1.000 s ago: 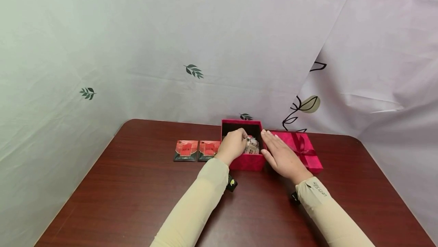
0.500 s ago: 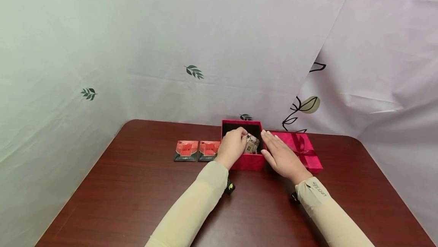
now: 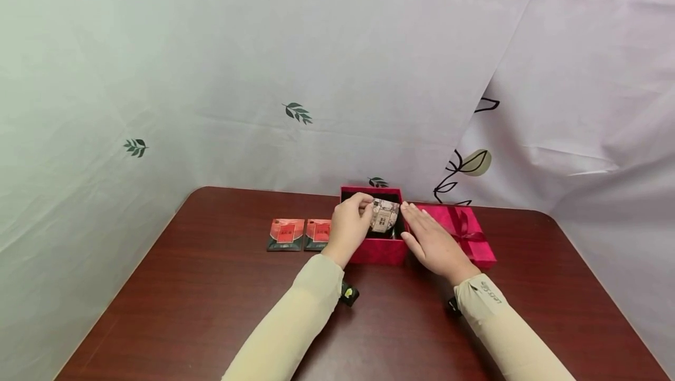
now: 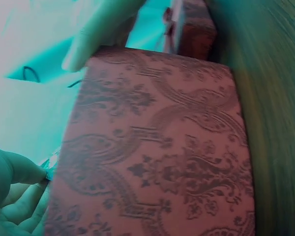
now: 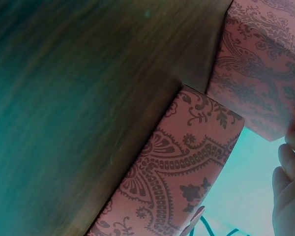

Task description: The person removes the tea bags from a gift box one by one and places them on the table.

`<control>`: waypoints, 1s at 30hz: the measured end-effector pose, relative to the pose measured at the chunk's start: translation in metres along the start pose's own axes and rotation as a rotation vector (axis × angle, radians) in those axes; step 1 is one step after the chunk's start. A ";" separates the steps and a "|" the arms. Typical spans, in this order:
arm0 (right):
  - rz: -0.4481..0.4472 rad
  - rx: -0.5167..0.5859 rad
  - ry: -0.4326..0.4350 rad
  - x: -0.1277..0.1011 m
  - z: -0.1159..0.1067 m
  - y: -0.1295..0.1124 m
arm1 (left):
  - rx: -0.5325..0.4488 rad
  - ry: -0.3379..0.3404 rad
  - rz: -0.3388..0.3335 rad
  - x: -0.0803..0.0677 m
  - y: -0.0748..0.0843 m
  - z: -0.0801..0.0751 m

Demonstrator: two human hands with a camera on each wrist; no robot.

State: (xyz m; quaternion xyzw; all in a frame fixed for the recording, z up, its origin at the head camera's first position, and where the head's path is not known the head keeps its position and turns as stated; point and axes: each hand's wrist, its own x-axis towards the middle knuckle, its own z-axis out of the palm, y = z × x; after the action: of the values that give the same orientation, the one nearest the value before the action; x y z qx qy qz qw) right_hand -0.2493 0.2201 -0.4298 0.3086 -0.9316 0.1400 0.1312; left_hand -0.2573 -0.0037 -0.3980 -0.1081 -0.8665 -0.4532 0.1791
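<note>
Your left hand (image 3: 348, 225) pinches the patterned packet (image 3: 385, 217) between thumb and curled fingers, holding it toward 3 o'clock at the mouth of the open red box (image 3: 379, 253). At the box's 4 o'clock, your right hand (image 3: 437, 246) lies with fingers straight, grasping nothing, fingertips against the box's wall. The ribboned lid (image 3: 481, 247) sits at the box's 3 o'clock, two red packets (image 3: 285, 234) at 9.

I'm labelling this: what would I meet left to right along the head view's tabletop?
Flat square red-and-green packet, second matching packet, left hand, pale patterned sachet, right hand, red rectangular lid with ribbon.
</note>
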 end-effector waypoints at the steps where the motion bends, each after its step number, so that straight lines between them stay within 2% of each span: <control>1: 0.001 0.000 -0.001 0.000 0.000 0.000 | -0.023 0.009 -0.005 0.000 -0.001 -0.002; 5: -0.002 -0.003 -0.001 0.001 0.001 0.001 | -0.103 0.047 -0.024 0.000 -0.001 -0.013; 10: 0.003 0.000 -0.011 0.001 0.002 0.001 | -0.158 0.084 -0.032 0.001 -0.002 -0.029; 16: 0.012 0.000 -0.011 0.000 0.002 0.002 | -0.208 0.071 -0.055 0.001 -0.005 -0.050; 23: -0.004 -0.006 0.003 0.000 0.001 0.003 | -0.323 0.036 -0.154 -0.003 -0.013 -0.078; 30: -0.031 -0.020 0.010 0.000 0.002 0.005 | -0.295 0.054 -0.191 -0.011 -0.030 -0.103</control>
State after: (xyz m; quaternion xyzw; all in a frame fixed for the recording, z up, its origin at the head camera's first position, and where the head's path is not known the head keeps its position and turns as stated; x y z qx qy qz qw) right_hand -0.2525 0.2232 -0.4321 0.3209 -0.9274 0.1302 0.1412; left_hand -0.2362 -0.1061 -0.3709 -0.0383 -0.7919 -0.5930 0.1405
